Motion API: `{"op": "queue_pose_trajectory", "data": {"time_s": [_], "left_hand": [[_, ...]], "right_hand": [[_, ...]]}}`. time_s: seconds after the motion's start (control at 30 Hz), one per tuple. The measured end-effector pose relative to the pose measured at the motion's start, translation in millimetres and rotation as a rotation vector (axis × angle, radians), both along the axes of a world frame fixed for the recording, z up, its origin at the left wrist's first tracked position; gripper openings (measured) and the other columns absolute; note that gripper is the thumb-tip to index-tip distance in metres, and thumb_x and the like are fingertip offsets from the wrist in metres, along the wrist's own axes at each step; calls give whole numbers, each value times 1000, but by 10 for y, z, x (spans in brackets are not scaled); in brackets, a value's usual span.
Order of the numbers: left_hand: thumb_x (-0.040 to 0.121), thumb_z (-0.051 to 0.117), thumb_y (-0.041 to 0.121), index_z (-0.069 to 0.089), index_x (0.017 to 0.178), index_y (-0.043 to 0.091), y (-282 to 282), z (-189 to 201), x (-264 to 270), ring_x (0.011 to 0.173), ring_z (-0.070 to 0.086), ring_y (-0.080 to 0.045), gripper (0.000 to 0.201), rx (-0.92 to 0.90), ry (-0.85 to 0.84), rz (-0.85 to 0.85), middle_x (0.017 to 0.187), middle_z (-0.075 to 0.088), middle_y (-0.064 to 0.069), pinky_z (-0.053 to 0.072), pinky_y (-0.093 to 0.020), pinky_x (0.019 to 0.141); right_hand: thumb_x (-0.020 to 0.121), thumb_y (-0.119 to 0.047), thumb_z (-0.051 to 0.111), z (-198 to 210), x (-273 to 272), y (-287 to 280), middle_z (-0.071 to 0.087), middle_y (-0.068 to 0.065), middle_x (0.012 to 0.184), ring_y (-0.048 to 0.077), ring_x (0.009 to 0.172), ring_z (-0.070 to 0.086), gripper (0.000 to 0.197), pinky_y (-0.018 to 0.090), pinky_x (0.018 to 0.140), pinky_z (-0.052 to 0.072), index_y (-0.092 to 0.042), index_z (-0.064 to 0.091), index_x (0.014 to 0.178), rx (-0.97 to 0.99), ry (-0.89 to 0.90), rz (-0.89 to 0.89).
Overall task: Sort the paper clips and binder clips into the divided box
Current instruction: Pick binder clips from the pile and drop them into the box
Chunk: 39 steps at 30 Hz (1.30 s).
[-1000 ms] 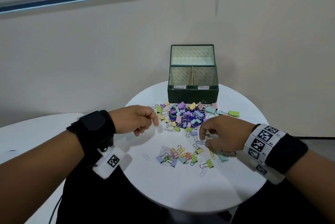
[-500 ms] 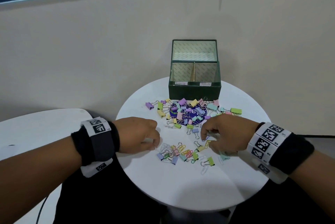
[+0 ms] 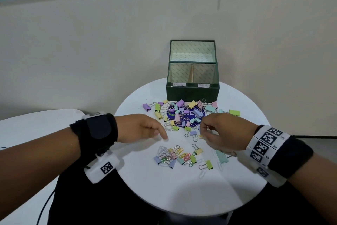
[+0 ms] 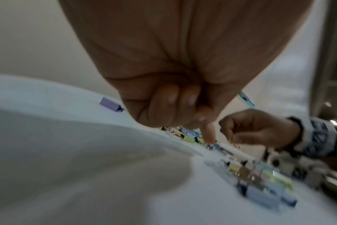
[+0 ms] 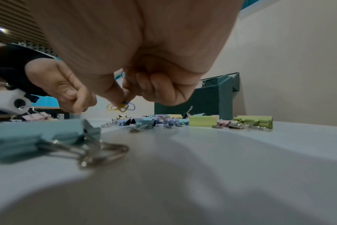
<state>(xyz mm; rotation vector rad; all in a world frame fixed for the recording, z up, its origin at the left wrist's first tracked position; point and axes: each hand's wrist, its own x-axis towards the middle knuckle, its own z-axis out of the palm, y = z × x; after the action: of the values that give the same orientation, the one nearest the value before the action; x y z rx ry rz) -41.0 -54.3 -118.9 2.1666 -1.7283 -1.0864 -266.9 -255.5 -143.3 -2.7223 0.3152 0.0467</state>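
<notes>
The dark green divided box point(image 3: 192, 93) stands open at the back of the round white table point(image 3: 182, 197), two white labels on its front rim. Pastel binder clips point(image 3: 182, 113) are heaped in front of it. Nearer me lies a smaller mix of paper clips and binder clips point(image 3: 175, 157). My right hand point(image 3: 202, 131) pinches a few yellow and blue paper clips point(image 5: 121, 106) just above the table. My left hand point(image 3: 160, 133) has its fingers curled, with the index fingertip point(image 4: 208, 135) down at the table. Nothing shows in it.
A large teal binder clip point(image 3: 221, 156) lies under my right wrist, close in the right wrist view point(image 5: 38, 137). A purple binder clip point(image 3: 146, 106) sits apart at the heap's left edge. A second white table point(image 3: 27, 128) adjoins on the left. A wall rises behind the box.
My left hand dropped to the table left of the near pile, then shifted right with the index out. My right hand has lifted slightly with paper clips pinched.
</notes>
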Motion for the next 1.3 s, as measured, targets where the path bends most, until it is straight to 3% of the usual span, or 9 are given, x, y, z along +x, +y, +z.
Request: {"op": "queue_pose_trajectory", "data": {"time_s": [0.03,0.13,0.3,0.43,0.77,0.9,1.03,1.13,1.3], "left_hand": [[98,53,38,65,116,47,-3,-5,-22,87,57,7,23,-14,-107,-89,96,63,22,45,-19,88],[90,63,45,62,119,51,-22,-20,-124,75,46,10,29,-57,-434,-283,84,44,23,30,-5,66],[90,59,51,68,101,37,-80,-12,-164,70,40,-4,20,-61,-597,-326,87,42,16,29,-17,63],[88,67,44,69,90,32,-224,130,-35,68,47,6,13,-42,-418,-259,75,49,18,37,-19,68],[98,55,40,62,95,19,-1538,595,-43,60,47,-12,22,-230,-140,262,75,57,2,47,-25,59],[96,60,21,64,119,19,-1860,648,-166,58,58,-7,24,-311,-18,375,87,66,0,51,-19,55],[91,52,-10,36,150,32,-1880,656,-139,97,71,-23,74,-295,418,453,145,45,-19,59,-37,88],[92,51,-12,37,150,35,-1654,683,-99,105,68,-21,75,-371,437,404,142,46,-14,59,-30,85],[95,60,21,59,127,39,-919,579,-95,100,63,-4,37,-360,-260,133,114,65,17,52,-32,96]], "right_hand": [[98,-28,56,-11,4,-9,65,-14,94,12,86,61,8,36,80,54,-30,61,92,-1,-27,-1],[102,-27,54,-24,17,-35,59,-17,93,11,87,57,8,30,79,49,-30,59,96,-14,-74,-20],[103,-25,51,-21,28,-38,57,-15,90,11,82,54,9,23,70,39,-27,58,97,-6,-87,-55],[104,-25,50,-25,40,-45,59,-14,89,11,81,55,11,25,71,42,-25,59,98,1,-89,-77],[104,-25,46,-15,47,-55,62,-6,88,18,82,57,14,39,77,51,-22,55,93,-2,-99,-115],[103,-26,43,-32,36,-50,62,-7,88,18,82,59,15,41,78,54,-24,54,93,-18,-90,-150],[101,-28,45,-33,17,-43,64,-9,92,17,84,60,12,39,79,55,-29,55,95,-1,-127,-163],[100,-27,47,-24,19,-22,64,-9,92,16,83,60,11,38,78,54,-28,56,95,12,-142,-161],[103,-28,47,62,82,-126,63,-8,90,12,82,62,13,32,74,54,-29,53,91,44,-128,-169]]}}
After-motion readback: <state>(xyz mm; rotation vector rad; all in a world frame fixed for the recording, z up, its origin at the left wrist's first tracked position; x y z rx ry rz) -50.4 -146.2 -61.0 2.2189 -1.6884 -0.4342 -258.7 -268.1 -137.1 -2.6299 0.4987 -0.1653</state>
